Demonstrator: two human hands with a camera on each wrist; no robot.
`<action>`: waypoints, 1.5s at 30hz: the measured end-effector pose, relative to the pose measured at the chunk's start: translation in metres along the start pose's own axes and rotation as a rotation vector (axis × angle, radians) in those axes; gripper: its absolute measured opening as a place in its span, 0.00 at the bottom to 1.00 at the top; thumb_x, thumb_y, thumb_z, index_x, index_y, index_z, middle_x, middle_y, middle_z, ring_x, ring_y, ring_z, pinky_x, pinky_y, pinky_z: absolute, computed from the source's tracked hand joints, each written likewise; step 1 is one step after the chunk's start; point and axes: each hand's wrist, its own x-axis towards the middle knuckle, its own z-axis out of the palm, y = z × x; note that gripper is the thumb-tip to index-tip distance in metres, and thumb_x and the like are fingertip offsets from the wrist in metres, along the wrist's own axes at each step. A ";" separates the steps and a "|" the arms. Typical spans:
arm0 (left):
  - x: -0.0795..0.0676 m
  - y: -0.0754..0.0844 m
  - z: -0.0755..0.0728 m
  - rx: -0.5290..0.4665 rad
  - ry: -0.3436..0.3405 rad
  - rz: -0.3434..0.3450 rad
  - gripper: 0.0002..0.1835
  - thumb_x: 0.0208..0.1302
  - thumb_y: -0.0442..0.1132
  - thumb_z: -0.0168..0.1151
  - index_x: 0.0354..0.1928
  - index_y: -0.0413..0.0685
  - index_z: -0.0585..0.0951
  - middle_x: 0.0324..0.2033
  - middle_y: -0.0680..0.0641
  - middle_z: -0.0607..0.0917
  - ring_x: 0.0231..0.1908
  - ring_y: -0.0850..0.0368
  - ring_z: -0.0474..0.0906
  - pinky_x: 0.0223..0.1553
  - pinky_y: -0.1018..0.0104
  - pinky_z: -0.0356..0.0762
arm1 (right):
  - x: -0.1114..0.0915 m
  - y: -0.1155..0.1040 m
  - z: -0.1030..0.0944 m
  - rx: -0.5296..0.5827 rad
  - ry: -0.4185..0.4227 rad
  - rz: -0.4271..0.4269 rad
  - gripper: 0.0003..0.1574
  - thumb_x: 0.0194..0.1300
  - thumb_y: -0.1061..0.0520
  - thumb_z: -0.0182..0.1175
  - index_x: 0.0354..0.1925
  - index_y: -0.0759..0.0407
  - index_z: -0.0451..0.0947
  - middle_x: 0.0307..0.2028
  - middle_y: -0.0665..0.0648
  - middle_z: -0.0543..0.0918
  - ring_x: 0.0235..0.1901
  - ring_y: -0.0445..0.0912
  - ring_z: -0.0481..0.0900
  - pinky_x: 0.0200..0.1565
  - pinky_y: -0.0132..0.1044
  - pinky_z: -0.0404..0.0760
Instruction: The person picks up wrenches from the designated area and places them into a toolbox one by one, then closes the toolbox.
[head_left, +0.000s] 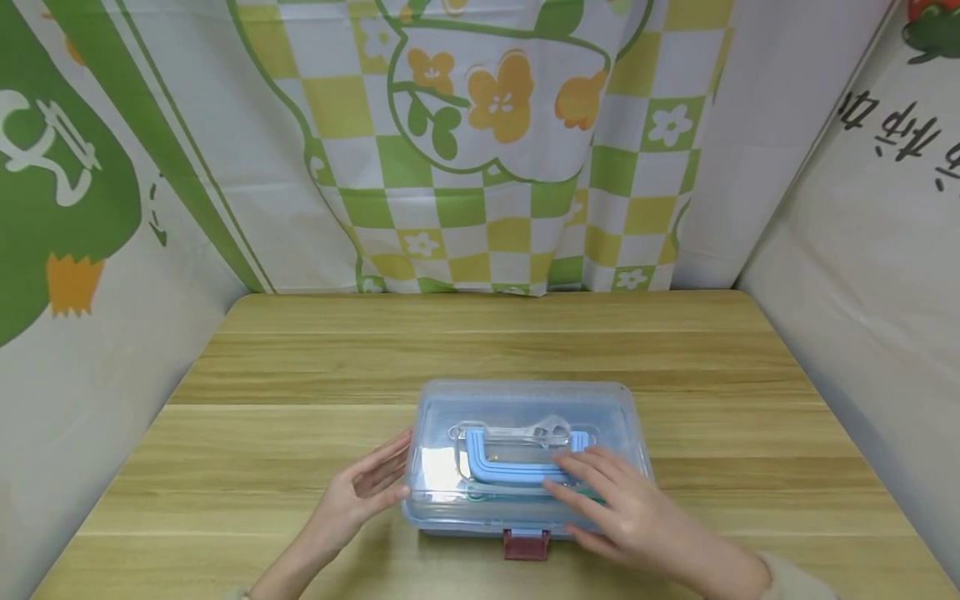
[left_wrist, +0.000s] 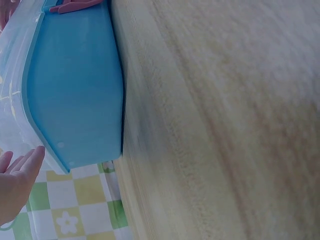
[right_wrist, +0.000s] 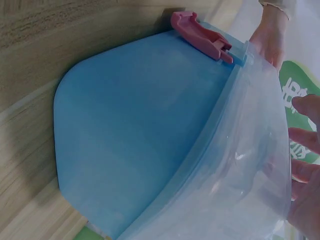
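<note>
A blue plastic toolbox (head_left: 450,508) with a clear lid stands on the table, its lid down. On the lid lies a blue carrying handle (head_left: 517,473). At the front edge a dark red latch (head_left: 527,546) hangs flipped outward, seen also as a pink latch (right_wrist: 202,37) in the right wrist view. Through the lid shows an adjustable wrench (head_left: 551,432). The left hand (head_left: 367,483) touches the box's left side with extended fingers. Over the lid's right front, the right hand (head_left: 618,508) rests with spread fingers near the handle; it grips nothing.
The box stands on a wood-grain table (head_left: 300,358), near its front. A patterned curtain (head_left: 465,208) hangs behind the table's back edge. Printed cloth walls (head_left: 862,292) border the left and right sides.
</note>
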 end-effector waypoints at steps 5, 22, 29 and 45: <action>-0.001 0.001 0.001 -0.004 0.007 0.007 0.31 0.53 0.25 0.57 0.59 0.25 0.58 0.60 0.32 0.57 0.54 0.67 0.67 0.52 0.72 0.64 | 0.006 -0.004 0.004 -0.074 0.035 -0.103 0.21 0.66 0.50 0.45 0.44 0.63 0.76 0.42 0.67 0.77 0.40 0.54 0.77 0.39 0.46 0.76; 0.000 0.001 0.001 -0.007 -0.012 0.054 0.29 0.55 0.24 0.55 0.59 0.24 0.58 0.59 0.28 0.56 0.54 0.67 0.67 0.52 0.73 0.65 | -0.008 -0.021 0.025 -0.136 -0.133 -0.205 0.23 0.69 0.64 0.34 0.60 0.66 0.60 0.53 0.70 0.69 0.51 0.61 0.70 0.49 0.49 0.72; -0.001 0.000 0.000 -0.001 0.005 0.031 0.30 0.54 0.24 0.56 0.59 0.25 0.59 0.60 0.31 0.58 0.54 0.66 0.68 0.52 0.72 0.65 | -0.009 -0.022 0.032 -0.210 -0.118 -0.214 0.23 0.70 0.60 0.35 0.59 0.62 0.65 0.52 0.68 0.71 0.49 0.60 0.72 0.43 0.47 0.75; -0.002 0.002 0.001 0.048 0.037 -0.036 0.30 0.54 0.27 0.58 0.59 0.27 0.60 0.60 0.33 0.60 0.53 0.68 0.68 0.52 0.73 0.66 | -0.018 -0.027 0.041 -0.392 -0.206 -0.188 0.27 0.69 0.68 0.29 0.57 0.53 0.66 0.57 0.64 0.67 0.50 0.56 0.71 0.44 0.43 0.75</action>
